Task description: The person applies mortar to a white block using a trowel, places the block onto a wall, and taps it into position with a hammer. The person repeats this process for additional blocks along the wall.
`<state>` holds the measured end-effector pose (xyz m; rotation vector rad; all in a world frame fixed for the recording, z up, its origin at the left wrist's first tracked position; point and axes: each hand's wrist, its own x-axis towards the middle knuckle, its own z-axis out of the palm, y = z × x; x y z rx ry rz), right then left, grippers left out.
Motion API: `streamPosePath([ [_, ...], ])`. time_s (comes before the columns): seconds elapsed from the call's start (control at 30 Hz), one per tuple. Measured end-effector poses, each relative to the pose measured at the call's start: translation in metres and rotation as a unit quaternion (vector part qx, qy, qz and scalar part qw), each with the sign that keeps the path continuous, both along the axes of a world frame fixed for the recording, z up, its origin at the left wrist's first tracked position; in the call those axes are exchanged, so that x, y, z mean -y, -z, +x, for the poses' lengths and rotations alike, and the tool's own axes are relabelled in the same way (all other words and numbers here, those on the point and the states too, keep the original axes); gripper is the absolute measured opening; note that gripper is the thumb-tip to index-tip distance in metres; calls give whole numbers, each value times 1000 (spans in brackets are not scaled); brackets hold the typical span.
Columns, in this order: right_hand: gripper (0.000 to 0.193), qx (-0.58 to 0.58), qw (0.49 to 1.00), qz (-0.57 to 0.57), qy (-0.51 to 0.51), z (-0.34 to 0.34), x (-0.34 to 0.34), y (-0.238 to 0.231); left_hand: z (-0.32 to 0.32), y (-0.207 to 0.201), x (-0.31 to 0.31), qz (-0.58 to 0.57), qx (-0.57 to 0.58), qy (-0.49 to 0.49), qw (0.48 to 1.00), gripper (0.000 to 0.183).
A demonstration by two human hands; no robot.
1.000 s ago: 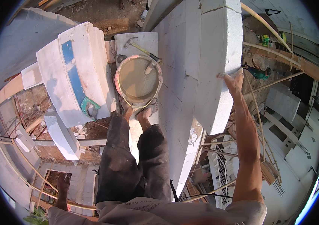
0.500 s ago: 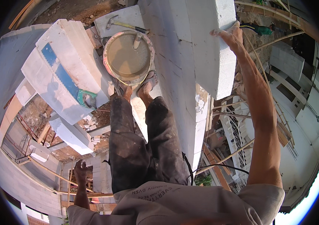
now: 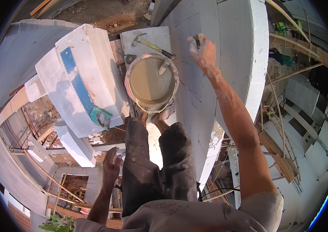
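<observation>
My right hand (image 3: 203,52) is raised in front of the pale block wall (image 3: 233,58), right of the bucket, fingers curled around a small dark thing I cannot make out. Near my left thigh hangs my left hand (image 3: 111,165), fingers apart, nothing visible in it. A round bucket (image 3: 127,83) of grey-brown wet mix (image 3: 148,83) stands at my feet, with a pale handle-like piece (image 3: 164,66) sticking out of it. Behind the bucket, a claw hammer (image 3: 153,46) with a yellow and black handle lies on a flat pale block (image 3: 160,34).
Left of the bucket, a handsaw (image 3: 81,87) with blue blade and green handle lies on stacked pale blocks (image 3: 52,75). Another block (image 3: 73,143) sits lower down. Beyond the wall are bamboo poles (image 3: 297,73), planks (image 3: 274,150) and a drop to a lower level.
My right hand has left the wall's top edge and come left, its fingers now curled. My left hand has risen toward my thigh. The view has shifted, moving the bucket and blocks rightward.
</observation>
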<state>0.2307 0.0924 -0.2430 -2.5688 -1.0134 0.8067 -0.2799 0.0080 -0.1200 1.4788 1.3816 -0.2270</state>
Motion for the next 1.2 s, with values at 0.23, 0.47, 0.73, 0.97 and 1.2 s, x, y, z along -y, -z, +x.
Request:
streamPosePath([
  [0.23,40,-78,970,-116,-197,-3,-29,295,55,27,-14,-35,39,68,996,46],
  [0.47,44,9,894,-153,-421,-16,-27,367,57,64,-22,17,126,43,991,47],
  [0.73,27,9,968,-174,-184,-15,-38,227,71,41,-26,-9,59,108,992,38],
  [0.97,24,-57,990,-3,130,-64,125,46,190,4,-58,260,188,190,928,37],
  [1.2,37,-245,938,34,244,-166,293,-90,459,-1,-91,29,295,68,953,92],
])
